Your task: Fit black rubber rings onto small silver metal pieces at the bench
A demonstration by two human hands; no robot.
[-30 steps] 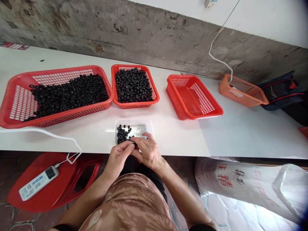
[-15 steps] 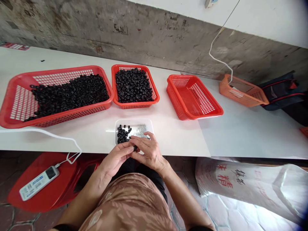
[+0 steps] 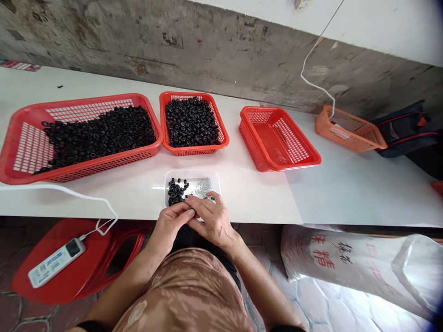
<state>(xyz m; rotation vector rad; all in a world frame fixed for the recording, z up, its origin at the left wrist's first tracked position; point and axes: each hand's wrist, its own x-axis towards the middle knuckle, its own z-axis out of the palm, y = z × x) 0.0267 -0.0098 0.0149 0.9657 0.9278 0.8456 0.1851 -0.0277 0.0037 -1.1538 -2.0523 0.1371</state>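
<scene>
A small white tray (image 3: 211, 177) sits at the table's near edge, with black rings (image 3: 176, 191) on its left side and small silver bits (image 3: 204, 185) on its right. My left hand (image 3: 171, 226) and my right hand (image 3: 211, 219) meet at the tray's front rim, fingers pinched together. Whatever they grip is covered by the fingers.
Two red baskets hold black rings: a large one (image 3: 20, 120) at left and a smaller one (image 3: 223, 138) in the middle. An empty red basket (image 3: 277, 138) and an orange basket (image 3: 349, 129) stand to the right. A red stool (image 3: 97, 267) with a white device (image 3: 55, 262) is below left.
My hands stay joined at the tray's front edge. The small black piece seen between the fingertips earlier is now covered by them.
</scene>
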